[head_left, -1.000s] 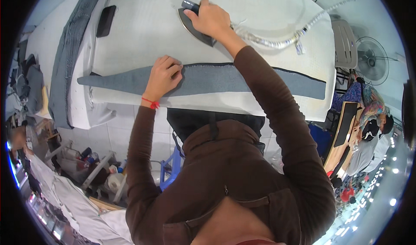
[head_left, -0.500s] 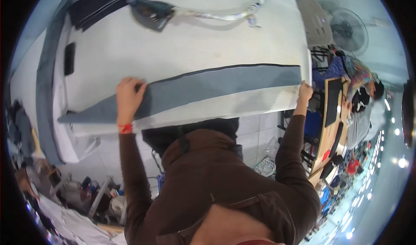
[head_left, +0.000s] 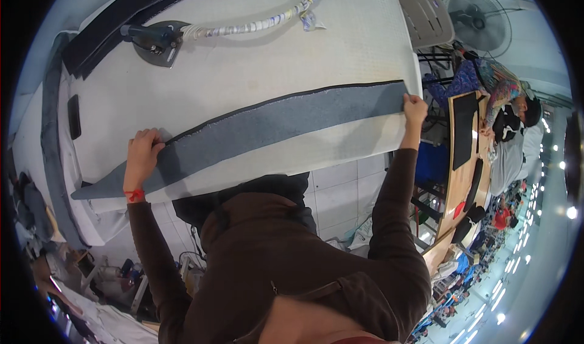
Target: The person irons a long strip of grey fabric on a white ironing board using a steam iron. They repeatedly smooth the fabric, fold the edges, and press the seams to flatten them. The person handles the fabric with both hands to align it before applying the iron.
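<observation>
A long grey-blue fabric strip (head_left: 267,122) with a black upper edge lies along the near side of a white padded table (head_left: 243,64). It tapers to a point at the left. My left hand (head_left: 143,159), with a red band at the wrist, rests on the strip towards that end, its fingers curled and closed at the upper edge. At the strip's right end, my right hand (head_left: 415,111) pinches the short edge between thumb and fingers. Beyond the strip, a clothes iron (head_left: 159,42) sits on the table, away from both hands.
A wrapped hose (head_left: 249,27) runs from the iron. Dark fabric strips (head_left: 140,18) lie at the far left, near a black phone-like object (head_left: 74,117). Another grey strip (head_left: 53,143) hangs over the left edge. To the right are a fan (head_left: 477,21), a wooden table (head_left: 459,161) and a seated person.
The whole view has shifted, so the iron and phone-like object appear lower and further left. My right hand has moved slightly up the strip's end. My left hand stays at the upper edge.
</observation>
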`<action>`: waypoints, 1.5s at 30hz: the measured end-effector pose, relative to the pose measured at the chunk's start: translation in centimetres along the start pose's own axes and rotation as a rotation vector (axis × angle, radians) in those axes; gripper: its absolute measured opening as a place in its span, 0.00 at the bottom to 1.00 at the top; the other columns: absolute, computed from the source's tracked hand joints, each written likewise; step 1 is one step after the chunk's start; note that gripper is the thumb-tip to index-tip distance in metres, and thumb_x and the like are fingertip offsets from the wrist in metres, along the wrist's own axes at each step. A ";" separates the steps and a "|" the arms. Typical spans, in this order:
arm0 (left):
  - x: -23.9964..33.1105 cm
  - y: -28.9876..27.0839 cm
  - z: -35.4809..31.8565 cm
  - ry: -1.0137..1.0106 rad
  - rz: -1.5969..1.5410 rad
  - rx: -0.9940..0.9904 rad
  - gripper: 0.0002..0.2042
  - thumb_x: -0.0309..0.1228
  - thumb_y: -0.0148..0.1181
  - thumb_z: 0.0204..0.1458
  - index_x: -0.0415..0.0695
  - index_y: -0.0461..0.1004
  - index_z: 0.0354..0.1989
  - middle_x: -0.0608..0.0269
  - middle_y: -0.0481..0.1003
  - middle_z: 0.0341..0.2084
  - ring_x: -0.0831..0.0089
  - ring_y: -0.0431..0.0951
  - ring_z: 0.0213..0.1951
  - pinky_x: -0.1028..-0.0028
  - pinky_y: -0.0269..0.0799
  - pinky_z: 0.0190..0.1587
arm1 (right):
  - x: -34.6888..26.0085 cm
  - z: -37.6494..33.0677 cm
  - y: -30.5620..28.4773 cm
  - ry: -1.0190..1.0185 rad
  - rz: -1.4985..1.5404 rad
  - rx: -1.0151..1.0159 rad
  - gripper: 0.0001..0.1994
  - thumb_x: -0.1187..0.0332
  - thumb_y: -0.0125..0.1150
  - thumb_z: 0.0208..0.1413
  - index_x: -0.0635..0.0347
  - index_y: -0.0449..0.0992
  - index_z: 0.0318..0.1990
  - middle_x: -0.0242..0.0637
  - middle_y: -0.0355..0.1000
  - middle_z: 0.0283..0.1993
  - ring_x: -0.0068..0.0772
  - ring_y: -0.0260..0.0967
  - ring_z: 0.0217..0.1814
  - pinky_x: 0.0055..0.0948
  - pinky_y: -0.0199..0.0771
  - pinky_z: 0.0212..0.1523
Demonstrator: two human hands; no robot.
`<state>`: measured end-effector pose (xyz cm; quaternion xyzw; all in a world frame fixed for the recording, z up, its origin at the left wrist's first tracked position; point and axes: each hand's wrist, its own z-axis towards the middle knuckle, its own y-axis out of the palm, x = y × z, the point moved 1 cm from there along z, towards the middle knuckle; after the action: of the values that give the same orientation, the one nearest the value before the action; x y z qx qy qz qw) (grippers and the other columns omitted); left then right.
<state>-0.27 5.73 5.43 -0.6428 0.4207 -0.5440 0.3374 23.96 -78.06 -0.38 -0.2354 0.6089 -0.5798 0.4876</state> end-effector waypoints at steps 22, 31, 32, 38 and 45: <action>-13.9 -1.2 -11.2 -0.492 0.399 0.741 0.20 0.32 0.65 0.66 0.45 0.80 0.66 0.52 0.82 0.64 0.50 0.78 0.67 0.51 0.71 0.69 | -22.1 -23.0 1.3 -0.846 0.305 0.090 0.18 0.70 0.74 0.66 0.61 0.84 0.61 0.48 0.83 0.62 0.57 0.77 0.66 0.51 0.75 0.69; -17.7 -1.5 -20.4 -0.618 -0.634 0.651 0.19 0.35 0.73 0.68 0.36 0.81 0.61 0.62 0.84 0.54 0.70 0.80 0.56 0.68 0.72 0.64 | -32.1 -38.9 4.5 -0.828 0.574 -0.178 0.17 0.74 0.70 0.66 0.60 0.84 0.61 0.46 0.79 0.69 0.56 0.73 0.74 0.54 0.66 0.76; -15.9 -1.8 -19.2 -0.541 -0.792 0.674 0.17 0.35 0.72 0.70 0.36 0.81 0.59 0.65 0.84 0.52 0.73 0.80 0.54 0.70 0.72 0.63 | -31.9 -38.9 4.9 -0.853 0.539 -0.165 0.17 0.74 0.70 0.66 0.60 0.84 0.61 0.45 0.79 0.69 0.56 0.73 0.74 0.54 0.65 0.76; -12.8 -6.4 -19.9 -0.819 -0.577 0.617 0.11 0.35 0.72 0.70 0.41 0.80 0.47 0.68 0.81 0.31 0.83 0.77 0.33 0.77 0.76 0.39 | -31.1 -38.8 5.8 -0.852 0.519 -0.166 0.17 0.75 0.70 0.65 0.59 0.84 0.61 0.45 0.79 0.69 0.57 0.72 0.76 0.55 0.63 0.77; -18.5 0.4 -22.3 -0.919 -0.155 0.636 0.17 0.42 0.71 0.67 0.37 0.83 0.47 0.47 0.89 0.37 0.47 0.90 0.46 0.58 0.82 0.52 | -31.5 -39.1 5.3 -0.894 0.472 -0.179 0.17 0.75 0.71 0.64 0.60 0.84 0.60 0.47 0.78 0.70 0.59 0.71 0.77 0.56 0.63 0.77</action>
<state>-23.28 22.91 1.38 -0.7094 -0.0025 -0.3314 0.6220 4.58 -31.43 -1.05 -0.3573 0.4247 -0.2419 0.7959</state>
